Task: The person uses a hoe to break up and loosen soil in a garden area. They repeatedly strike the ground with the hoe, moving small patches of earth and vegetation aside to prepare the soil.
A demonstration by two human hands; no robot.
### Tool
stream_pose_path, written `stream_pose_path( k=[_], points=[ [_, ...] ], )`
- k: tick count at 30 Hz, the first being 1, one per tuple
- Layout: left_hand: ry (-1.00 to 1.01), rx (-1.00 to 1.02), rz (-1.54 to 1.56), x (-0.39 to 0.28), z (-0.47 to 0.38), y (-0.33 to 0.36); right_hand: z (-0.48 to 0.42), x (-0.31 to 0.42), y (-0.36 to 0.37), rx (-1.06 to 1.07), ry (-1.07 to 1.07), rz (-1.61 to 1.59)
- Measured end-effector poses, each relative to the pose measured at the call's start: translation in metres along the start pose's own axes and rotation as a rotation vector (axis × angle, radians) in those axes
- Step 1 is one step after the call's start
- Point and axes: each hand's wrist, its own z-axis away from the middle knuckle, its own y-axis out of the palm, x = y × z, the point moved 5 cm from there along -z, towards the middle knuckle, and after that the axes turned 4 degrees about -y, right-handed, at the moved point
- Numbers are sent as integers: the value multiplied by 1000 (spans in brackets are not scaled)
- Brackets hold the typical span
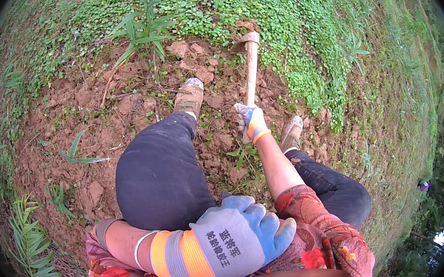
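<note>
My right hand [252, 121], in a blue, grey and orange work glove, is wrapped around the wooden handle [253, 67] of a short hoe. The hoe's head [249, 38] meets the soil at the edge of low green weeds; its blade is mostly hidden. Close to my body, my left hand [231, 236] rests in front of my lap in a matching glove that bears writing. Its fingers are bent and its palm faces away from view, so whether it holds something is hidden.
Broken reddish soil [97, 124] lies around my left shoe [189, 97] and my right shoe [292, 133]. Leafy ground cover [302, 47] spreads ahead and to the right. A tall weed [149, 23] stands ahead, and a fern-like frond [33, 250] is at lower left.
</note>
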Motion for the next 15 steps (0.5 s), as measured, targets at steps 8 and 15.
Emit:
stream_pose_path(
  k=[8,15],
  points=[
    [5,-26,30,-1,3,7,52,65,1,-49,-201,92],
    [-31,21,53,-1,-4,7,-1,124,38,-7,-463,-42]
  ],
)
